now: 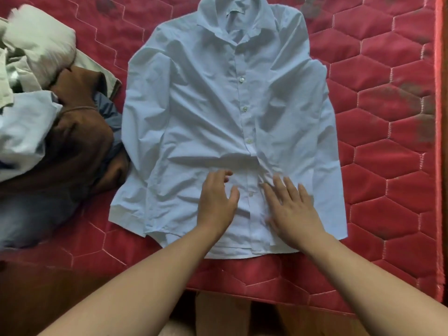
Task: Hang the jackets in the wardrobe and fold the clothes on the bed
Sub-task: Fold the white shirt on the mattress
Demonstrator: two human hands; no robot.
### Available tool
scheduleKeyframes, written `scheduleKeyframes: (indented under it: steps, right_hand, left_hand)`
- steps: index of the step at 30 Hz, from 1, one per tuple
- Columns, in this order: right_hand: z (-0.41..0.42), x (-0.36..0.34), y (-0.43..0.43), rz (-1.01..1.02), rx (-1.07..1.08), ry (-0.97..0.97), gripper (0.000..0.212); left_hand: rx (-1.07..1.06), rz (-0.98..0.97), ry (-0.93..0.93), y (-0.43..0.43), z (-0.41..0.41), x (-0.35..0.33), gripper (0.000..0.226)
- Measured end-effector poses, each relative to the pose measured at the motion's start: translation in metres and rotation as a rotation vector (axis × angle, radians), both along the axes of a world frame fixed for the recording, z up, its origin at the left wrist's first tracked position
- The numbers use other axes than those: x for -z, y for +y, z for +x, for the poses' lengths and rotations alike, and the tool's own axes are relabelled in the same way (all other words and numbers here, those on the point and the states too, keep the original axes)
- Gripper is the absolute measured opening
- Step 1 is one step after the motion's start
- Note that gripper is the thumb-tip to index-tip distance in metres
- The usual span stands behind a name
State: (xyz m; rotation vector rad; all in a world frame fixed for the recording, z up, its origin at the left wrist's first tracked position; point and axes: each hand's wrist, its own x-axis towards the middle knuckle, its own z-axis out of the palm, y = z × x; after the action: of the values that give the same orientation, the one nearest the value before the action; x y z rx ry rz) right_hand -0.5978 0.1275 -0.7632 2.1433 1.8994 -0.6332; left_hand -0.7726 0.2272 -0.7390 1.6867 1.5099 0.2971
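A pale blue long-sleeved shirt (206, 105) lies flat and face up on the red quilted mattress (378, 151), buttoned, collar at the far end, sleeves down along its sides. My left hand (215, 202) rests on the shirt's lower front left of the button line, fingers loosely bent and holding nothing. To the right of the buttons my right hand (291, 209) lies flat on the cloth with fingers straight and spread.
A heap of clothes sits at the left of the bed: a brown garment (80, 141), a light blue piece (24, 132), a grey-blue one (111, 117) and white and beige cloth (36, 40). The mattress's right edge (440, 141) and near edge (266, 304) are close by.
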Motion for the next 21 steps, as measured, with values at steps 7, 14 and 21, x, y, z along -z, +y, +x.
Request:
scheduleKeyframes:
  steps: [7, 14, 21]
  right_hand:
    - [-0.077, -0.025, 0.093, 0.012, -0.1, 0.159, 0.079]
    - [-0.15, -0.013, 0.164, -0.099, -0.226, 0.144, 0.05]
    - [-0.177, -0.031, 0.226, 0.069, 0.254, 0.666, 0.038]
  left_hand:
    - [-0.519, 0.095, 0.284, 0.117, -0.147, 0.002, 0.058]
    - [-0.117, -0.039, 0.441, 0.148, -0.173, 0.018, 0.068]
    - [-0.251, -0.067, 0.309, 0.176, -0.166, 0.024, 0.012]
